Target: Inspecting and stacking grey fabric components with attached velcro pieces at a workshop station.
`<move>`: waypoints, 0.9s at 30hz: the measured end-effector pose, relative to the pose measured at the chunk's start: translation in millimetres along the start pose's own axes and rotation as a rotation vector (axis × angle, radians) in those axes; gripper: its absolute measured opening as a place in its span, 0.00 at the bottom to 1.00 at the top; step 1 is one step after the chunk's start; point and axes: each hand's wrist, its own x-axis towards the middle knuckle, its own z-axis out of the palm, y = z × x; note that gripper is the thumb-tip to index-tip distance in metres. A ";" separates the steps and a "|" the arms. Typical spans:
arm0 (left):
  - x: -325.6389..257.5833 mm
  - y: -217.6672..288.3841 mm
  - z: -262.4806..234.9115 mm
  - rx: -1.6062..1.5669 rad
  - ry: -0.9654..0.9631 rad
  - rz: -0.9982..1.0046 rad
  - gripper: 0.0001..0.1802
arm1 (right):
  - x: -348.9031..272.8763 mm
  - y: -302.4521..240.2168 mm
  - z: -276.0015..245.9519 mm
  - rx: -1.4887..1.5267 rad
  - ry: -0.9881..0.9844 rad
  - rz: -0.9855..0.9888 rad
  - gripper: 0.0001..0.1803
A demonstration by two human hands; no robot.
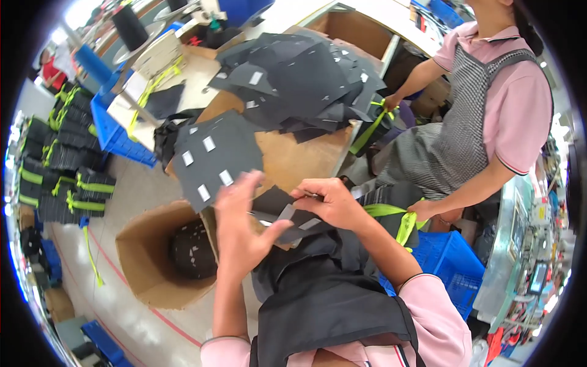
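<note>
My left hand (238, 229), slightly blurred, is raised with its thumb and fingers apart and holds nothing I can see. It is beside a flat black panel with white labels (220, 150) at the table's near left. My right hand (330, 203) is closed in a pinch, with something small and dark at its fingertips that I cannot make out. Under and between my hands, near my lap, lies another black piece with white labels (272, 200), partly hidden by my fingers.
A large heap of black panels (287, 73) covers the far table. An open cardboard box (140, 257) with black scraps stands at the left. At the right, a co-worker in a checked apron (452, 147) grips yellow-green straps beside a blue crate (458, 263). Strapped black bundles (67, 159) stack at far left.
</note>
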 end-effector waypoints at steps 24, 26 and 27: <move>-25.0 -4.5 48.0 -1.144 0.083 -0.752 0.17 | -35.8 6.9 12.9 -0.458 0.222 -0.217 0.18; -24.8 -3.6 48.0 -1.196 0.073 -0.788 0.16 | -35.5 9.7 13.1 -0.484 0.232 -0.242 0.17; -24.2 -2.6 48.0 -1.195 0.072 -0.789 0.16 | -35.3 10.3 13.0 -0.511 0.238 -0.272 0.17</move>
